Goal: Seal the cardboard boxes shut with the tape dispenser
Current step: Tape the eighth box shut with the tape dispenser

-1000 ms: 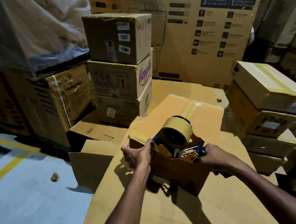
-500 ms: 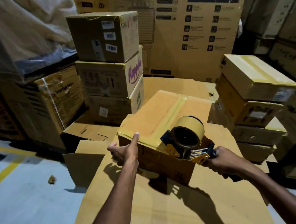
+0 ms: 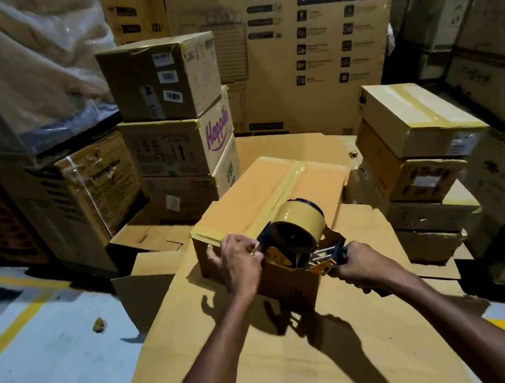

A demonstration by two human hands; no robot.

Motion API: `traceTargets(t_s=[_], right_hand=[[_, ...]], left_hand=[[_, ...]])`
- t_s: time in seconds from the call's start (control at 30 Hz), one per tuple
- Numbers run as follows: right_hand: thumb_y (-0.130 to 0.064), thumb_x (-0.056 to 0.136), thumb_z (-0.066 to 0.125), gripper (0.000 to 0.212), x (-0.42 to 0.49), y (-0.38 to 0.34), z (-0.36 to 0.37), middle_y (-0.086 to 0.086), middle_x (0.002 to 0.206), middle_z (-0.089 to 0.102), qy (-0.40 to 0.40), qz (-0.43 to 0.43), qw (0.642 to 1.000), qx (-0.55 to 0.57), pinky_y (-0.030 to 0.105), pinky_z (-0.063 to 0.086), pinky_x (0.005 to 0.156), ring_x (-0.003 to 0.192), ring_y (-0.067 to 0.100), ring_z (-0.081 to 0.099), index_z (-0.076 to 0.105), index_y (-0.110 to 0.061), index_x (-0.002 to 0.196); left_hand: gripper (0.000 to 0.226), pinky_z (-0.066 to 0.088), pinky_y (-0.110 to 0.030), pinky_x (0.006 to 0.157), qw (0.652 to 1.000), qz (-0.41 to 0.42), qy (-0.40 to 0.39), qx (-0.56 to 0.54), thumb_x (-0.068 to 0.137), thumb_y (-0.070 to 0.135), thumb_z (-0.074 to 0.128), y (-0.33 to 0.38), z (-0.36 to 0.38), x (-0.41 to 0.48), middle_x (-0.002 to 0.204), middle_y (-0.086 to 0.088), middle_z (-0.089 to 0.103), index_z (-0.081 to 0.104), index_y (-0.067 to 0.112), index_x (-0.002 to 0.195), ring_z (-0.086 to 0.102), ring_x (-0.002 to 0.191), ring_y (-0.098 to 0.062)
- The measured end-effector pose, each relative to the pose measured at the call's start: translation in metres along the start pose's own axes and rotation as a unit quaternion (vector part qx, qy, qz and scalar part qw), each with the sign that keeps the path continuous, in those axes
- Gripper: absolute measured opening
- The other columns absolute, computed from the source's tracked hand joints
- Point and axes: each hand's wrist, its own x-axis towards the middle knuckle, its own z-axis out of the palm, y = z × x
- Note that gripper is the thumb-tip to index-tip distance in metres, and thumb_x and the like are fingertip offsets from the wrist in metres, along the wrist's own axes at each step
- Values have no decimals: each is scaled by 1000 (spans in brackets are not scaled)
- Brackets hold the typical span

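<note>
Your left forearm rises from 6 o'clock toward 1 o'clock. Your left hand [image 3: 241,267], back up, pinches the front of the tape dispenser [image 3: 297,233] with curled fingers [image 3: 254,252]. Your right hand [image 3: 361,268], reaching in from 4 o'clock, grips its handle.

Bare forearms [image 3: 205,364], bare left hand [image 3: 240,267] and right hand [image 3: 360,267]

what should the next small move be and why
Probably tilt the tape dispenser down over the near edge of the cardboard box and tear the tape: it already runs along the top seam, the right hand grips the handle, the left hand sits at that edge.
</note>
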Motion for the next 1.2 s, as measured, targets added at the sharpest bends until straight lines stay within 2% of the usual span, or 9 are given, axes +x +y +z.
traceTargets(t_s=[0.1, 0.27, 0.47, 0.57, 0.63, 0.7, 0.83, 1.07, 1.2], right_hand=[[-22, 97, 67, 9, -4, 4, -1, 0, 67, 59, 2, -11, 1000, -1, 24, 44, 45, 47, 9, 48, 68, -16, 90], [-25, 95, 68, 9, -18, 24, -9, 0, 62, 57, 16, 4, 1000, 13, 26, 43, 44, 48, 11, 45, 71, -17, 93], [-32, 99, 67, 0, -55, 64, -16, -4, 59, 55, 51, 31, 998, 31, 19, 33, 37, 38, 6, 39, 67, -32, 99], [-26, 100, 65, 6, -62, 74, -12, -7, 60, 55, 58, 31, 997, 45, 17, 30, 36, 32, 2, 38, 68, -28, 105], [-19, 100, 64, 13, -61, 75, -8, -9, 65, 58, 58, 24, 997, 40, 14, 32, 37, 33, -1, 43, 69, -23, 111], [-16, 99, 65, 15, -59, 78, -6, -8, 69, 61, 62, 21, 997, 41, 11, 33, 38, 37, -2, 48, 70, -20, 112], [-17, 96, 68, 11, -56, 90, 2, -3, 82, 72, 62, 16, 997, 44, 14, 44, 46, 53, -1, 61, 73, -18, 106], [-16, 95, 69, 9, -69, 122, 6, -7, 80, 71, 91, 30, 995, 23, 17, 47, 49, 65, 8, 67, 70, -25, 96], [-9, 93, 66, 14, -72, 125, 21, 0, 73, 69, 106, 27, 994, 13, 32, 54, 52, 61, 20, 67, 67, -18, 82]], left_hand=[[11, 2, -51, 124, 999, 20, 18, 31, 88, 32, 78, -6, -3, 7, 118, 8, 68, 77, 26, 97, 55, 123, -12], [25, 5, -56, 124, 999, 19, 17, 32, 92, 46, 71, -12, 0, 15, 113, 4, 74, 81, 24, 92, 58, 120, -18], [31, 7, -53, 125, 999, 32, -8, 38, 96, 45, 67, -5, -6, 12, 113, -1, 72, 79, 17, 101, 55, 122, -21], [31, 17, -52, 124, 994, 81, -41, 59, 97, 42, 67, 6, -8, 12, 108, -4, 68, 80, 14, 103, 58, 112, -23], [33, 39, -47, 113, 984, 145, -82, 62, 97, 47, 66, 11, -10, 6, 104, 0, 64, 80, 18, 106, 55, 105, -18], [35, 54, -40, 88, 966, 222, -114, 64, 94, 50, 69, 18, -10, -6, 102, 3, 61, 79, 21, 110, 54, 99, -14], [33, 51, -32, 66, 957, 258, -86, 105, 85, 49, 79, 27, -2, -16, 95, 1, 62, 79, 21, 103, 58, 89, -17], [24, 51, -32, 62, 955, 254, -58, 141, 83, 33, 84, 32, 2, -21, 91, -4, 65, 78, 15, 98, 61, 84, -22], [25, 50, -35, 65, 954, 244, -55, 163, 80, 30, 85, 36, 5, -24, 88, -6, 62, 75, 11, 94, 59, 82, -25]])
